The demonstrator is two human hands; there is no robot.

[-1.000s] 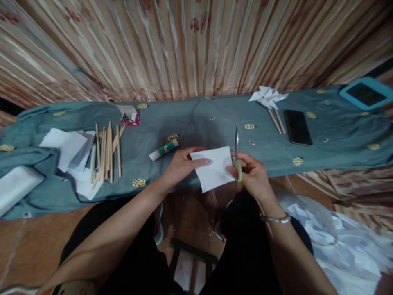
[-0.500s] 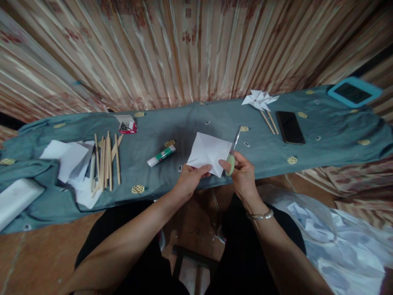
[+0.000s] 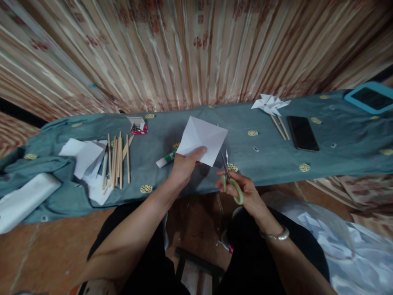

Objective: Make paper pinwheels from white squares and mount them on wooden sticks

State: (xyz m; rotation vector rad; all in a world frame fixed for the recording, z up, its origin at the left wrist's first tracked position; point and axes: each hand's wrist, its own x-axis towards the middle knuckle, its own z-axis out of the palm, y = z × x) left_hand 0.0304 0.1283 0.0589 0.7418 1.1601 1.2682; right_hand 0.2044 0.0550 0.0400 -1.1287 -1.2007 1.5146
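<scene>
My left hand (image 3: 186, 166) pinches the lower edge of a creased white paper square (image 3: 202, 139) and holds it up, tilted like a diamond, over the blue-grey cloth (image 3: 267, 159). My right hand (image 3: 242, 192) grips green-handled scissors (image 3: 231, 180) just right of and below the paper. Their blades point up toward the paper's lower right edge and stand slightly apart. A silver bracelet (image 3: 274, 234) circles my right wrist.
A glue stick (image 3: 164, 159) lies behind my left hand. Wooden sticks (image 3: 118, 162) and loose white sheets (image 3: 84, 157) lie at left, with a small red box (image 3: 138, 129) behind. Paper pinwheels (image 3: 270, 105), a black phone (image 3: 302, 133) and a blue-cased tablet (image 3: 370, 97) lie at right. Crumpled white material (image 3: 353, 254) covers the floor at right.
My left hand has lifted the paper up and away from me. My right hand has drawn the scissors off the paper's edge, down and toward me.
</scene>
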